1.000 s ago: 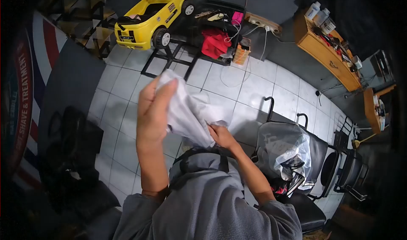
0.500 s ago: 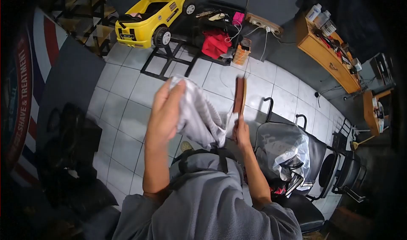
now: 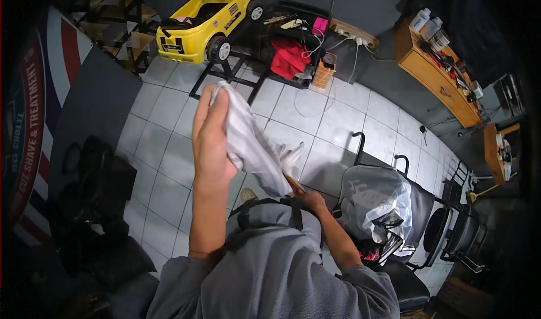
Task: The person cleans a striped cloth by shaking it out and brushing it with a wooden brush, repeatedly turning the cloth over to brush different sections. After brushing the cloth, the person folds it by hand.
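Note:
My left hand (image 3: 213, 133) is raised in front of me, its thumb and fingers pinching the top end of a light, striped cloth (image 3: 253, 141). The cloth hangs stretched down to the right toward my waist. There my right hand (image 3: 310, 199) is closed round a brown wooden-looking tool (image 3: 293, 182), whose far part is hidden by the cloth. The lower end of the cloth lies against this tool, and a loose fold sticks out to the right above it.
A yellow toy car (image 3: 208, 26) and a black tray (image 3: 290, 51) with a red cloth stand ahead. Wooden wall shelves (image 3: 437, 82) are at the right. Close on my right, a black chair (image 3: 403, 285) stands near a clear plastic bag (image 3: 375, 198).
The brown tool, upright before, has tipped down behind the cloth as my right hand moved lower and left. My left hand has shifted slightly left and up, stretching the cloth.

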`<state>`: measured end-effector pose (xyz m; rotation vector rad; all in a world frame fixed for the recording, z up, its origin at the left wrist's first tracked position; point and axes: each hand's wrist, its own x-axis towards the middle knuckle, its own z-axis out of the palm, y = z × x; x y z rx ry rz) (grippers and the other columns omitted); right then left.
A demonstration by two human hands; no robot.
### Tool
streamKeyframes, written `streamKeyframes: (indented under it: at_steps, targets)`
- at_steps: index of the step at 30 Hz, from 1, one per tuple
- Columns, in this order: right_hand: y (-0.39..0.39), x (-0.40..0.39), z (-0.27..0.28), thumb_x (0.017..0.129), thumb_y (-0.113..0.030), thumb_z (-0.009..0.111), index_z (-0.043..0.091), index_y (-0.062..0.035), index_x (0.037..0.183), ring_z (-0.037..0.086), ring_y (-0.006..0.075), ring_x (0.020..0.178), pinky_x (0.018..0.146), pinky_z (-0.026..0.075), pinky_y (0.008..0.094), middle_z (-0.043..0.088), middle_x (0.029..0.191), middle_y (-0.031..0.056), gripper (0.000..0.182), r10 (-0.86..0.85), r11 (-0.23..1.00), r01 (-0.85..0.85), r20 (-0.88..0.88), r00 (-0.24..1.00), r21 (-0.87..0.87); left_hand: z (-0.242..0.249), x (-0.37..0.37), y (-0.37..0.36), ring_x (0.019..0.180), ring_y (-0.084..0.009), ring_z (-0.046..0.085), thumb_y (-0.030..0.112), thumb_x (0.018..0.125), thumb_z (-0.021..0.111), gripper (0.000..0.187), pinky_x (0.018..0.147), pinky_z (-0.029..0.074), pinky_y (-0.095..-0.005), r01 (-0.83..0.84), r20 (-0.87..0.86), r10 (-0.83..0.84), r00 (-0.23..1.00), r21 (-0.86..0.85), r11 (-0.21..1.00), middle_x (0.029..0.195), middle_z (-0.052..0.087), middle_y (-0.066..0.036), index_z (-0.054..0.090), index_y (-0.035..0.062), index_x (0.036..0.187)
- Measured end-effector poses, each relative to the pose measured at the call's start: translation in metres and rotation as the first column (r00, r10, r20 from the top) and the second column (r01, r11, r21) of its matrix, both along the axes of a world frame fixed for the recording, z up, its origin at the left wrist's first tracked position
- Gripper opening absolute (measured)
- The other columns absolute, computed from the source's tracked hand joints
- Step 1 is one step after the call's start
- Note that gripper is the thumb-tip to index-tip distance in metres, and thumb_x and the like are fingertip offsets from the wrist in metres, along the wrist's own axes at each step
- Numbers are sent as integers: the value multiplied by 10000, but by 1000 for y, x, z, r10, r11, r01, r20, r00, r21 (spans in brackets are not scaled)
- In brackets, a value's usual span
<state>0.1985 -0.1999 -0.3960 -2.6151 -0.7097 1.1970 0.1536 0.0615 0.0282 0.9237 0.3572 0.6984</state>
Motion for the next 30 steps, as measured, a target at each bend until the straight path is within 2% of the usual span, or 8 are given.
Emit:
streamKeyframes:
  at_steps: [5, 6, 9, 11, 16, 19, 23, 30]
  targets:
    - [-37, 0, -26, 878, -557, 338, 606, -22, 1056, 573, 381, 995, 876, 445, 455, 601, 1006, 256, 624, -120, 987, 123, 29, 992, -107, 5, -6, 5, 711, -77, 542, 187, 941, 450, 133, 651, 459, -233, -52, -76, 49, 996, -38, 998, 788, 531, -3, 506, 68, 920]
    - [-42, 2, -31, 879, -568, 341, 583, -26, 975, 552, 355, 854, 765, 436, 441, 573, 887, 219, 602, -479, 871, 489, -149, 865, 38, 3, -7, 9, 727, -86, 550, 182, 936, 452, 133, 662, 466, -242, -54, -93, 48, 995, -57, 997, 805, 540, -11, 512, 65, 919]
    - [-40, 25, -77, 882, -599, 349, 517, -36, 734, 489, 278, 428, 431, 410, 400, 489, 528, 109, 606, -681, -162, 986, -721, -129, -24, -9, -14, 22, 824, -123, 579, 194, 930, 466, 161, 731, 473, -276, 8, -63, -13, 998, -70, 998, 906, 575, -31, 541, 56, 966]
    - [-12, 39, -5, 906, -559, 346, 410, -103, 685, 306, 170, 346, 355, 283, 320, 321, 484, 20, 512, -550, -438, 898, -802, -232, 40, -11, -14, 22, 833, -136, 582, 197, 926, 473, 173, 742, 475, -277, -44, -116, 33, 993, -93, 995, 913, 582, -39, 544, 46, 975]
    - [37, 54, 137, 961, -431, 332, 485, -49, 851, 352, 87, 376, 352, 288, 248, 357, 515, -6, 425, -608, 18, 798, -627, 488, 603, -11, -3, 11, 770, -86, 559, 190, 935, 461, 147, 697, 464, -246, -81, -165, 56, 985, -153, 985, 843, 557, -11, 526, 58, 933]
    - [61, 42, 211, 976, -378, 325, 491, -26, 890, 358, 68, 386, 363, 294, 219, 380, 535, -11, 398, -391, 40, 697, -630, 671, 716, -23, 4, 7, 767, -79, 543, 198, 939, 457, 158, 696, 454, -236, 12, -129, -21, 991, -68, 998, 849, 556, -12, 525, 55, 938]
    - [68, 53, 251, 976, -367, 334, 481, -12, 872, 362, 62, 423, 395, 301, 221, 393, 541, -11, 399, -163, -139, 589, -605, 780, 796, -16, 2, 6, 779, -84, 536, 211, 946, 444, 182, 714, 446, -237, -32, -148, 28, 989, -20, 999, 852, 555, -18, 523, 47, 937]
    - [55, 74, 263, 908, -141, 532, 538, 17, 866, 431, 48, 543, 478, 338, 211, 471, 615, 0, 163, -632, 159, 206, -60, 772, 966, -10, -10, 14, 796, -108, 549, 224, 948, 442, 210, 721, 455, -255, -116, -127, 114, 985, -12, 993, 866, 561, -45, 520, 30, 943]
